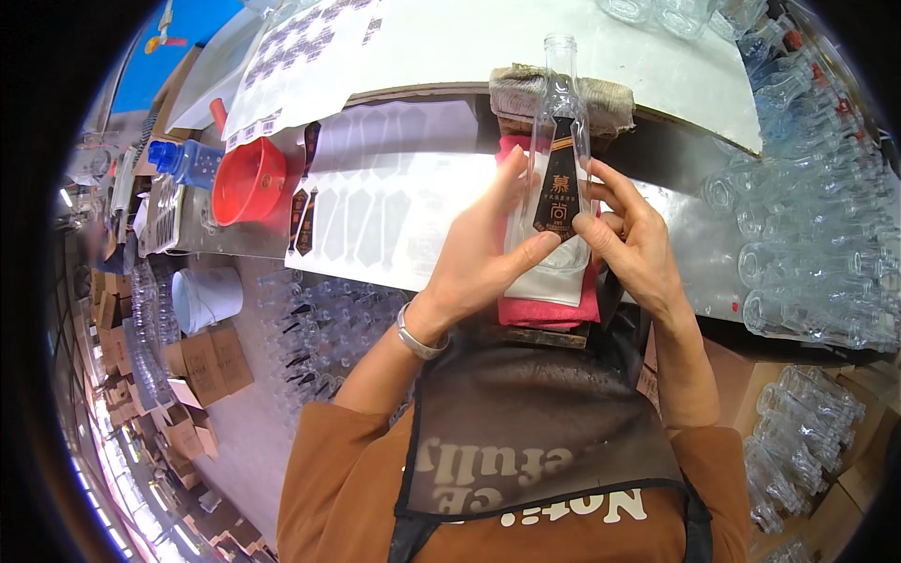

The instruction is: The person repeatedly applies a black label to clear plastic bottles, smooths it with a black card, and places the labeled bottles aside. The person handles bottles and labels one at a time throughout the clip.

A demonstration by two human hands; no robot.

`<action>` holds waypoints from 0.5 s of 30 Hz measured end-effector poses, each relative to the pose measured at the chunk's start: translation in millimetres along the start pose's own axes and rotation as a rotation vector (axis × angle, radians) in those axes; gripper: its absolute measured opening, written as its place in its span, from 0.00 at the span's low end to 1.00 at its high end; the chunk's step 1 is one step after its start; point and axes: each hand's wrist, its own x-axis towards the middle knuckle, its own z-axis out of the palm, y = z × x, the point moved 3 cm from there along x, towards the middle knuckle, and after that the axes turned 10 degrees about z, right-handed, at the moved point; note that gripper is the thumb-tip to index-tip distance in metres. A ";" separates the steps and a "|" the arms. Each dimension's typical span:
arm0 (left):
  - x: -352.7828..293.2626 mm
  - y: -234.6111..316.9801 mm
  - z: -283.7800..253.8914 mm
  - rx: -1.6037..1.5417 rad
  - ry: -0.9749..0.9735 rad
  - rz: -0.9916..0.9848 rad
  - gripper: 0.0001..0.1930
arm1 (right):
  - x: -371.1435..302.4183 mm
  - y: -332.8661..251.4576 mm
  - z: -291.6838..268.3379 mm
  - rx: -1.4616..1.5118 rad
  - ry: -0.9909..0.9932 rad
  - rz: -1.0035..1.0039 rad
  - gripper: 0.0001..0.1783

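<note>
A clear glass bottle (560, 94) lies with its neck pointing away from me, on a pink-red cloth pad (549, 312). A folded grey rag (610, 101) props it near the neck. On its front is a black tie-shaped label (556, 202) with gold print. My left hand (479, 244) holds the bottle's left side, its thumb pressing near the label's lower tip. From the right, my right hand (640, 246) grips the other side, thumb by the label's edge and fingers bent along the glass.
Left of the pad lies a white label sheet (404, 239) with a few black labels (302, 220) at its left end. Beyond are a red bowl (249, 183) and a blue-capped bottle (192, 161). Many clear bottles (798, 253) stand at the right; a white bucket (208, 298) is at lower left.
</note>
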 end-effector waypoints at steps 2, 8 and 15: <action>-1.8 -1.1 0.4 -0.119 0.029 -0.042 0.42 | 0.5 0.2 0.2 0.050 -0.006 0.008 0.36; 5.6 -4.6 0.0 -0.349 0.070 -0.161 0.35 | 0.0 -0.2 3.7 0.021 0.012 0.005 0.34; 4.1 -6.9 3.6 -0.383 0.092 -0.142 0.34 | 1.2 1.9 5.8 0.090 0.052 -0.046 0.32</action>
